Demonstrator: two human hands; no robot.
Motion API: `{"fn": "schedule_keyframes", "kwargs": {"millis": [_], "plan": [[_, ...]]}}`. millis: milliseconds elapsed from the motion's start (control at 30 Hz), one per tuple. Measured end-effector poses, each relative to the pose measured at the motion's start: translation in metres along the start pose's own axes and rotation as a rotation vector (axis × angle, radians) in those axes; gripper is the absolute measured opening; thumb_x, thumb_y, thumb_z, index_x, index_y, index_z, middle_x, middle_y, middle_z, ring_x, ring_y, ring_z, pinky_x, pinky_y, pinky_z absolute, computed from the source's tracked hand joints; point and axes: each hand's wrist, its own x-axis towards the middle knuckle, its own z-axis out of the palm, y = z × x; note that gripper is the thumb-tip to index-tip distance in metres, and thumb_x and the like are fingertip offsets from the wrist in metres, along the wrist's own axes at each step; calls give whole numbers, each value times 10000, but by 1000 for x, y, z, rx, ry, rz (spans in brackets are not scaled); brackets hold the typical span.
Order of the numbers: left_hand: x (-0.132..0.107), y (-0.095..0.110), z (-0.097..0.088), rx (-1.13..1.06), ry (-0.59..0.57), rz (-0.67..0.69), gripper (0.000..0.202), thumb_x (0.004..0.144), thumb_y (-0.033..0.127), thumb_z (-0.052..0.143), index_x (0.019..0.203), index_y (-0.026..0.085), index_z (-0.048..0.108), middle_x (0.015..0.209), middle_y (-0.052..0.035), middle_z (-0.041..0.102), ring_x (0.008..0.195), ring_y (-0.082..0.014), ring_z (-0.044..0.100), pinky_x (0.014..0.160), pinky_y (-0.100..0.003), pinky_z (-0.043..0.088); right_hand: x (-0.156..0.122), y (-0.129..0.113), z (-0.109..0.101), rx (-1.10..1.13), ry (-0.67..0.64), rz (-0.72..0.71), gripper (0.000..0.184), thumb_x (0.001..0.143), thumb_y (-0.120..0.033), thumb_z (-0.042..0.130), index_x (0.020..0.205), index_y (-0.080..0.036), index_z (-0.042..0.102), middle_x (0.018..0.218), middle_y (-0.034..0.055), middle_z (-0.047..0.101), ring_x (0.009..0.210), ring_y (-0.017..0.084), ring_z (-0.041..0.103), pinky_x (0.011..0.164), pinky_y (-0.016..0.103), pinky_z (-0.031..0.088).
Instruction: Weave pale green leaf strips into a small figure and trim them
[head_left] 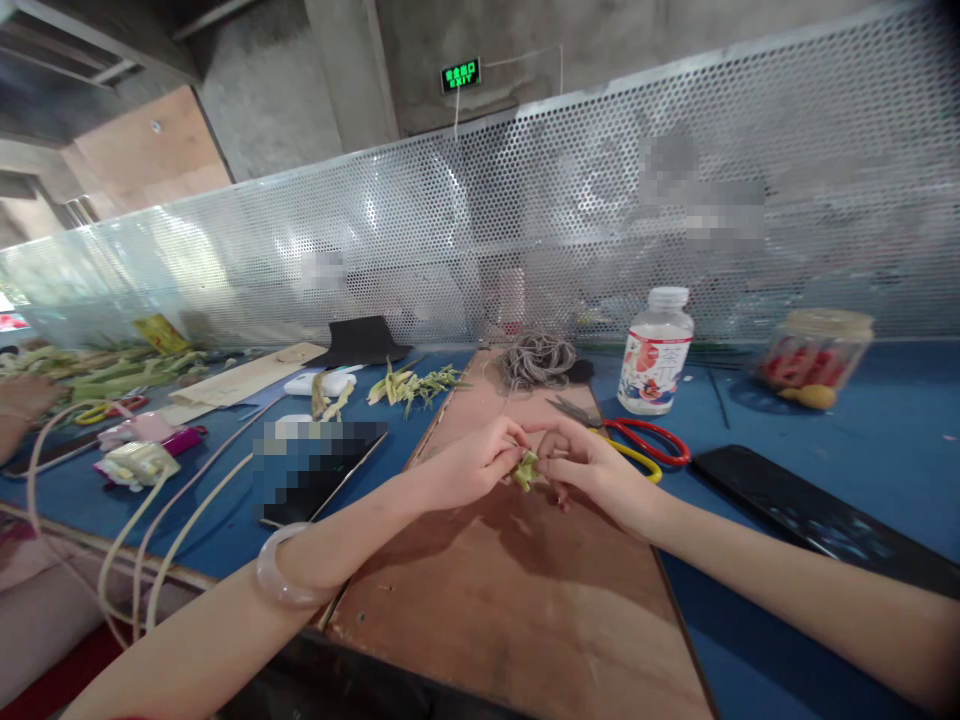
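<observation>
Over the brown wooden board (465,590), my left hand (487,460) and my right hand (577,455) meet with fingertips nearly touching. Between them is a small yellow-green leafy piece (526,472), crumpled or folded, pinched by both hands. The fingers cover part of it, so its full shape is hidden. Just behind my right hand lie scissors with red and yellow handles (652,440), their blades pointing left. A tangled bundle of grey cord (536,362) rests at the board's far end.
A labelled clear bottle (655,355), a jar with red contents (814,355) and a black phone (817,515) are at the right. To the left are green plant sprigs (416,385), a dark phone (330,470) and cables. A perforated metal screen (420,230) stands behind; another person's hand (26,400) is far left.
</observation>
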Motion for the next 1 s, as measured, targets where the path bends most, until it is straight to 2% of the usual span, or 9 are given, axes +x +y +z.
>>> {"fn": "schedule_keyframes", "kwargs": {"millis": [167,367,633,767,1000], "plan": [[0,-2,1,23,-10,8,231,892,351,320,994,185,444,805,-32,620,720,-135,546,660,-270,394,0,-1,0,-20,-1,2,348,738,-189,543,1073,-194,448,705,-32,497,483,67,473,426,205,432],[0,-3,3,-2,30,-9,217,884,360,341,931,179,452,786,-39,623,723,-146,573,653,-275,415,0,2,1,-9,39,42,354,730,-244,575,1054,-180,448,682,-39,501,457,63,459,409,208,419],[2,4,-1,7,134,-1,198,895,326,316,909,170,439,755,-28,633,685,-134,562,628,-266,393,1,-3,2,141,155,97,204,747,-340,538,846,-162,531,568,-28,495,462,110,502,410,247,411],[1,5,-1,44,155,6,198,896,315,312,906,168,445,755,-26,632,680,-136,553,624,-272,385,2,-1,1,30,155,73,215,756,-378,537,780,-164,535,596,-13,529,446,99,498,415,245,409],[1,5,0,55,185,14,176,897,305,319,892,180,444,747,-9,612,674,-126,545,629,-262,379,-2,3,2,-272,134,-14,245,797,-374,492,957,-190,526,665,-8,556,477,97,501,456,244,421]]}}
